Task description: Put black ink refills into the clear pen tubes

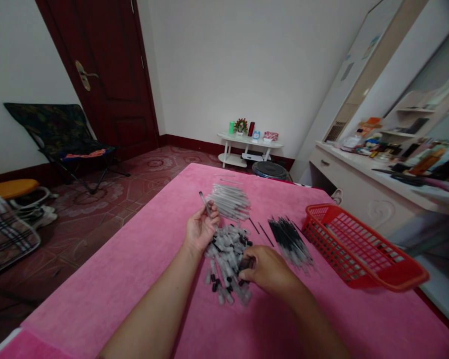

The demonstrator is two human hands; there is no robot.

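Observation:
My left hand (203, 227) is closed round a slim, clear pen (203, 199), tilted with its dark end pointing up and away. My right hand (265, 267) reaches into the right side of a heap of clear pen caps with black parts (226, 259). Its thumb and fingers are pinched together, and what lies between them is hidden. Beyond my left hand lies a stack of clear pen barrels (230, 201). To the right, a bundle of black ink refills (290, 242) is spread on the pink cloth, with two loose refills (265, 234) beside it.
A red plastic basket (359, 249) stands at the table's right side. The pink cloth (134, 279) covers the table. A dresser (366, 174) crowded with bottles is beyond the basket. A folding chair (60, 134) and a yellow stool (13, 187) stand to the left.

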